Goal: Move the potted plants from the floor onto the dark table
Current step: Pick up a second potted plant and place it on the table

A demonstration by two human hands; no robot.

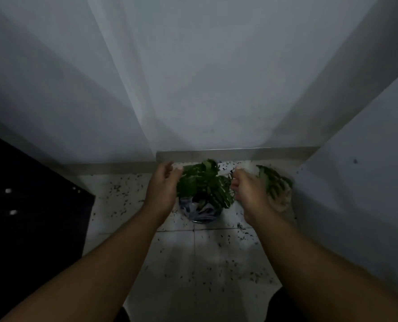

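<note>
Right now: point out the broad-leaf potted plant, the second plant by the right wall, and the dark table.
broad-leaf potted plant (202, 182), head view, on its leaves
second plant (273, 182), head view, on its foliage
dark table (30, 205), head view, on its top

arms — both outstretched; hands — left (162, 185), right (248, 190) uncurled, apart

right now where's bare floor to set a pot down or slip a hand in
The tiled floor between the forearms, nearer than the blue-wrapped plant, is bare apart from dark specks. So is the strip between the dark table and the left hand. It is crowded by the right wall: the right hand overlaps the second plant.
</note>
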